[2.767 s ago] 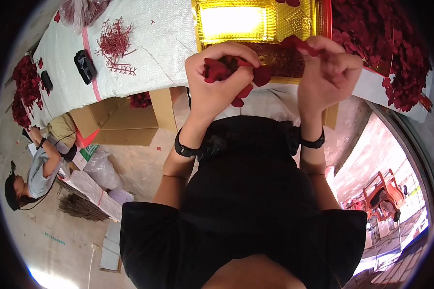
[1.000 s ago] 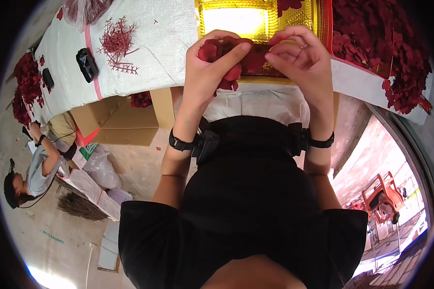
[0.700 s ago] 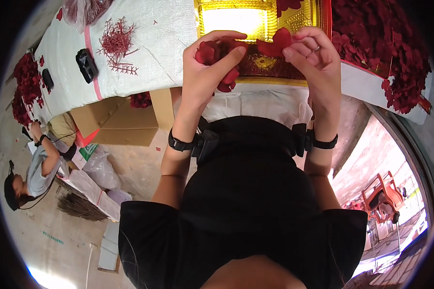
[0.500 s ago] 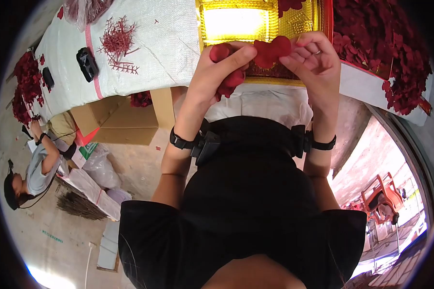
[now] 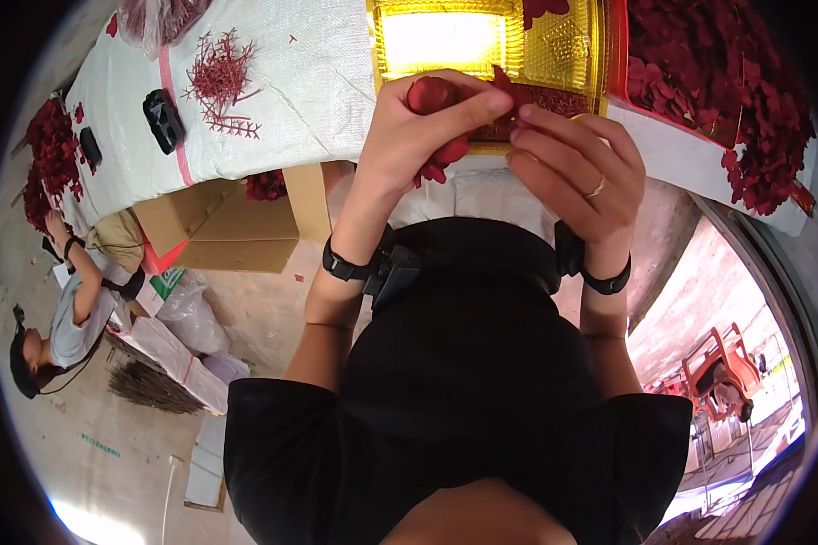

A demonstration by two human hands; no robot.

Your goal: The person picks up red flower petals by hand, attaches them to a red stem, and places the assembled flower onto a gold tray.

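Black is what sits closest to you, your own shirt (image 5: 463, 381) filling the lower middle, with a dark band on each wrist. Just above it, your left hand (image 5: 418, 136) is curled tight around a bunch of dark red fabric petals (image 5: 432, 95), thumb laid across the top and some petals poking out below the palm. Your right hand (image 5: 573, 173), ring on one finger, is right beside it with the fingers (image 5: 554, 136) bent and pinching toward that same bunch; can't tell if it actually has hold of a petal or is just touching. Both hands hang over the near edge of the white woven table cover (image 5: 309, 82). Directly behind them is a shiny yellow-gold tray (image 5: 445, 41), glaring bright. To your right of it, a red tray heaped with loose dark red petals (image 5: 700, 91). Further left on the cover there's a pile of red plastic sprigs (image 5: 218, 77) and a small black device (image 5: 162, 120). Under the table sit brown cardboard boxes (image 5: 218, 227), and way off left a person (image 5: 59, 309) crouches on the floor.
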